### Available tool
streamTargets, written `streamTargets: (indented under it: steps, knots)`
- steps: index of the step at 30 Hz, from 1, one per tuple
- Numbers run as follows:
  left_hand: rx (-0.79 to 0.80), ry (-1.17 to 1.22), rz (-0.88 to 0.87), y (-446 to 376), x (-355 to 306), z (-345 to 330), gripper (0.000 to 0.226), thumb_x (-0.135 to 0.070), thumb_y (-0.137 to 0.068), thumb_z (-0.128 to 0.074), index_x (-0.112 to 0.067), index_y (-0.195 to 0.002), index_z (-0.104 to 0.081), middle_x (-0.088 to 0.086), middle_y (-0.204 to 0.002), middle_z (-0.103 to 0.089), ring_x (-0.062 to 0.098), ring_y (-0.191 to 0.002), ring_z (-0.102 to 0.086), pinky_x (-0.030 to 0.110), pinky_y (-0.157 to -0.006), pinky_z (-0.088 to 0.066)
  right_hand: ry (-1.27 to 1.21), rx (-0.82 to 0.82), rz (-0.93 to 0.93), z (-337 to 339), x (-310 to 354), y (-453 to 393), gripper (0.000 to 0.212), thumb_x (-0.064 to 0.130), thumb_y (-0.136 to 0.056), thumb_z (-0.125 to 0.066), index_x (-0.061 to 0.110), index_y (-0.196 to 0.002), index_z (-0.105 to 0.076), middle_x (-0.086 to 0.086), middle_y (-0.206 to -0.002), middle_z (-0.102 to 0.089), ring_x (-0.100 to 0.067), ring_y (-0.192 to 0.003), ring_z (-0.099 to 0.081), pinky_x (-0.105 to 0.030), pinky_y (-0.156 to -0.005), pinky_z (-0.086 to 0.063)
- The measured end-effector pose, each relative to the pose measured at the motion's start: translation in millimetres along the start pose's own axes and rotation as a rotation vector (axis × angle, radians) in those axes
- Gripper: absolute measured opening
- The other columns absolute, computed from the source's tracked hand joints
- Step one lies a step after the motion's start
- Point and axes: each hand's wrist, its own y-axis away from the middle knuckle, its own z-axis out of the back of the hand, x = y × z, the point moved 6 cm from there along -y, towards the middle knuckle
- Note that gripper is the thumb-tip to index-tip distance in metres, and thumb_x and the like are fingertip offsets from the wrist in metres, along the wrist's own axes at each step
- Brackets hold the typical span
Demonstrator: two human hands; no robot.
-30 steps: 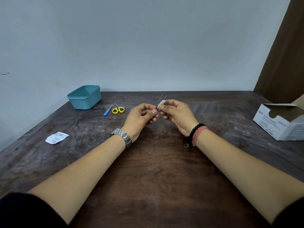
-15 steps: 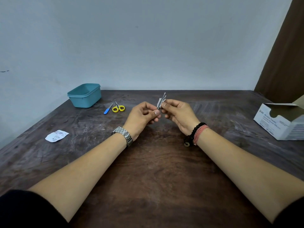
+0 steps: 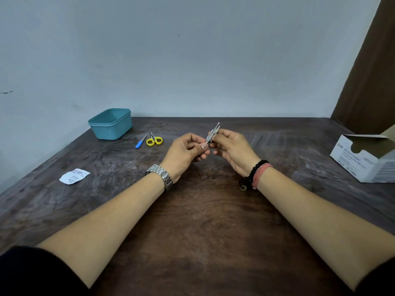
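Two hands meet above the middle of the dark wooden tabletop (image 3: 198,236) in the single head view, both working on a pair of metal tweezers (image 3: 214,132). The left hand (image 3: 187,153) pinches the lower end between thumb and forefinger, probably to steady it. The right hand (image 3: 234,149), fingers curled, pinches the shaft higher up, with the tips slanting up and away from the person. This looks like a wiping grip. Something pale may sit between the right fingers and the metal, but it is too small to tell. The tweezers are held clear of the tabletop, most likely so the whole shaft can be reached. A torn white sachet (image 3: 74,176) lies well off to the left, its print too fine to read. At the far left stands an open teal tub (image 3: 111,124), with a blue-handled tool (image 3: 141,142) and yellow-handled scissors (image 3: 154,140) just beside each other in front of it, perhaps waiting their turn. At the right edge sits an opened white carton (image 3: 361,161). "BD" is readable on it, and the line beside it seems to say "Alcohol Swabs", though it is soft.
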Motion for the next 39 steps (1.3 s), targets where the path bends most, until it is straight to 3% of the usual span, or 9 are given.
streamTargets:
  steps: [7, 11, 17, 25, 29, 35, 39]
  knots:
    - [0.018, 0.031, 0.004, 1, -3, -2, 0.007, -0.006, -0.092, -0.058, -0.012, -0.091, -0.056, -0.001, -0.066, -0.068, 0.005, -0.055, -0.059, 0.015, -0.055, -0.047, 0.018, 0.022, 0.043, 1, 2, 0, 0.014, 0.006, -0.096, -0.052, 0.01, -0.093, -0.064, 0.0, -0.08, -0.064, -0.005, -0.066, -0.059, -0.017, -0.057, -0.047]
    - [0.035, 0.022, 0.003, 1, -3, -3, 0.009, -0.005, -0.093, -0.057, -0.013, -0.09, -0.054, -0.001, -0.064, -0.068, 0.005, -0.054, -0.057, 0.015, -0.055, -0.046, -0.104, -0.048, 0.068, 10, 11, -3, 0.013, 0.005, -0.096, -0.052, 0.011, -0.089, -0.061, -0.001, -0.08, -0.061, -0.006, -0.066, -0.059, -0.016, -0.056, -0.047]
    - [0.019, 0.033, 0.0, 0, -2, -1, 0.009, -0.004, -0.092, -0.058, -0.013, -0.091, -0.055, -0.001, -0.064, -0.068, 0.005, -0.054, -0.058, 0.015, -0.054, -0.045, -0.002, 0.015, -0.026, 4, -3, -2, 0.012, 0.008, -0.095, -0.054, 0.011, -0.091, -0.064, 0.0, -0.078, -0.063, -0.007, -0.066, -0.058, -0.016, -0.055, -0.047]
    - [-0.029, 0.034, -0.01, -1, 2, 2, 0.017, 0.005, -0.094, -0.052, -0.012, -0.095, -0.055, 0.01, -0.089, -0.071, 0.007, -0.07, -0.067, 0.017, -0.069, -0.053, -0.168, -0.262, 0.027, 34, 6, -6, 0.007, 0.003, -0.092, -0.058, 0.007, -0.091, -0.063, -0.006, -0.08, -0.063, -0.007, -0.062, -0.058, -0.015, -0.052, -0.046]
    - [-0.117, 0.061, -0.008, -2, 2, 7, 0.022, 0.008, -0.091, -0.053, -0.012, -0.099, -0.052, 0.012, -0.089, -0.07, 0.009, -0.074, -0.07, 0.02, -0.072, -0.057, -0.087, -0.178, -0.072, 23, -4, -2, 0.007, 0.003, -0.092, -0.059, 0.01, -0.091, -0.062, -0.004, -0.08, -0.063, -0.008, -0.063, -0.059, -0.014, -0.053, -0.048]
    - [-0.16, -0.179, -0.043, -3, 2, 15, 0.022, -0.004, -0.084, -0.07, -0.018, -0.093, -0.055, 0.011, -0.083, -0.074, 0.028, -0.081, -0.072, 0.035, -0.074, -0.057, -0.036, -0.096, -0.048, 4, -9, 0, 0.009, 0.0, -0.088, -0.063, 0.009, -0.087, -0.066, 0.003, -0.068, -0.068, -0.005, -0.061, -0.061, -0.015, -0.056, -0.05]
    - [-0.156, -0.34, -0.102, -1, -4, 12, 0.023, -0.008, -0.082, -0.073, -0.021, -0.09, -0.055, 0.005, -0.077, -0.074, 0.017, -0.073, -0.073, 0.028, -0.067, -0.057, -0.039, -0.117, -0.022, 8, -8, 0, 0.007, 0.001, -0.086, -0.066, 0.007, -0.088, -0.067, 0.006, -0.064, -0.068, -0.005, -0.061, -0.061, -0.016, -0.057, -0.05]
